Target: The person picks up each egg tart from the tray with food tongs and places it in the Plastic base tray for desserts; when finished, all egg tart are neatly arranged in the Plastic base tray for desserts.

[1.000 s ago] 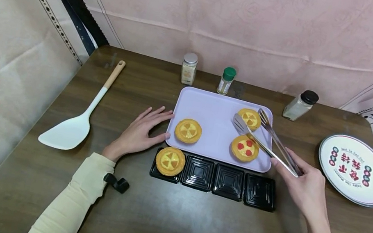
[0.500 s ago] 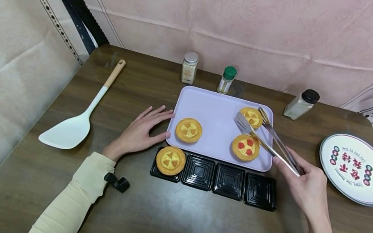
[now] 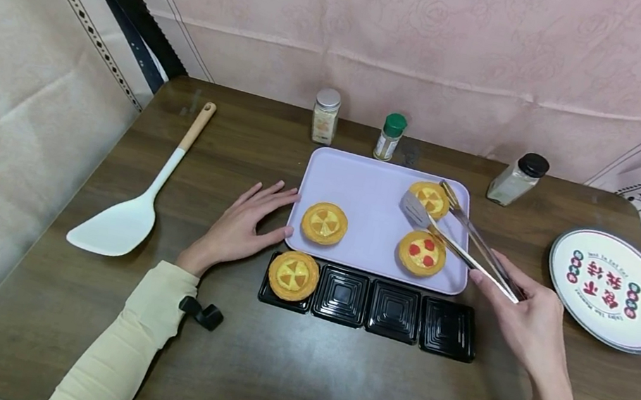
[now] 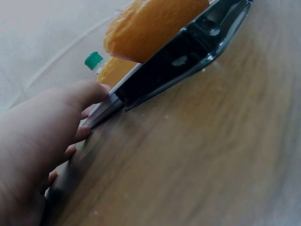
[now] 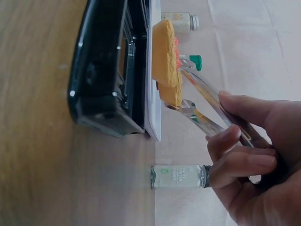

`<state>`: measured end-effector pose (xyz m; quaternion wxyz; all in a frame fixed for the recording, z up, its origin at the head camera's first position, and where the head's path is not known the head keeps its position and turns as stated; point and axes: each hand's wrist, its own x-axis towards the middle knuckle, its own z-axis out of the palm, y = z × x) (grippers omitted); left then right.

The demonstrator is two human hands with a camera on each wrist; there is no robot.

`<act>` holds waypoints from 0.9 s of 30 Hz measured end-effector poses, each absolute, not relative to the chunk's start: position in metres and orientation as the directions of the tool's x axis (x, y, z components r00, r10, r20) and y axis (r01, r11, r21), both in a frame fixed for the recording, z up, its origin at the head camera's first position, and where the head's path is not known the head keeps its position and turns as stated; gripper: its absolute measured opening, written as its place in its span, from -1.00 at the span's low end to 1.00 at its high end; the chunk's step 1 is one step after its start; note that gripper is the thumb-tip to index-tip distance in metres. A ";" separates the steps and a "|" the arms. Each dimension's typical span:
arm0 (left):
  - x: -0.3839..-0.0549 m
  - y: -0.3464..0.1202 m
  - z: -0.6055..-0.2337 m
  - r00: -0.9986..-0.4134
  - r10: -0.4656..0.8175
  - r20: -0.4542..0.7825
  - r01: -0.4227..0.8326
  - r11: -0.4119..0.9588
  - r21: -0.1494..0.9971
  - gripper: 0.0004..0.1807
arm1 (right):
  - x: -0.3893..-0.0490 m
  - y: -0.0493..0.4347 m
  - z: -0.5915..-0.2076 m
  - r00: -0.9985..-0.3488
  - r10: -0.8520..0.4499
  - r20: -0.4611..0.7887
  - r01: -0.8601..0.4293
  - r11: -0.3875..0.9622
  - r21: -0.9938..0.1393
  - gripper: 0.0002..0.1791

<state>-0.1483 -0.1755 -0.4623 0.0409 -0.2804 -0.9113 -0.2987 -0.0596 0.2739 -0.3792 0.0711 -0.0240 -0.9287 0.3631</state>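
My right hand (image 3: 528,319) grips a pair of metal tongs (image 3: 488,262) at the handle end. The tongs' tips stand on either side of a round yellow tart (image 3: 427,194) at the far right of the lilac tray (image 3: 373,195). Closer to me on the tray lies a tart with red pieces (image 3: 421,253), which the tongs partly overlap in the head view. Another yellow tart (image 3: 324,223) sits at the tray's left. My left hand (image 3: 241,225) lies with extended fingers, its thumb and fingertips touching the tray's left edge.
A black tray of square compartments (image 3: 394,312) lies along the near edge, a yellow tart (image 3: 292,277) in its leftmost one. Spice jars (image 3: 325,118) stand behind. A white spatula (image 3: 123,222) lies left, an oval plate (image 3: 610,290) right.
The tongs' tips have shifted slightly, lately to the left and away from me, and the far tart between them has moved a little as well. My left hand stays in place.
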 end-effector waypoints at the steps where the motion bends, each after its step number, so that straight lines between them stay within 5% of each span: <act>1: -0.148 -0.175 -0.462 -0.840 0.486 0.240 0.534 0.665 0.522 -0.31 | -0.058 0.274 -0.378 -0.988 0.092 0.122 -0.016 0.731 -0.682 -0.46; 7: -0.147 -0.175 -0.463 -0.841 0.487 0.236 0.533 0.667 0.521 -0.31 | -0.043 0.278 -0.362 -0.983 0.021 0.183 -0.114 0.712 -0.693 -0.45; 12: -0.150 -0.176 -0.463 -0.839 0.484 0.249 0.537 0.660 0.526 -0.32 | -0.023 0.272 -0.346 -0.970 -0.172 0.169 -0.241 0.657 -0.715 -0.40; 19: -0.149 -0.176 -0.461 -0.838 0.487 0.245 0.537 0.660 0.525 -0.32 | -0.006 0.267 -0.352 -0.872 -0.439 0.216 -0.440 0.511 -0.738 -0.37; 27: -0.149 -0.176 -0.463 -0.839 0.485 0.248 0.537 0.660 0.526 -0.31 | -0.003 0.275 -0.378 -0.885 -0.461 0.068 -0.356 0.575 -0.737 -0.39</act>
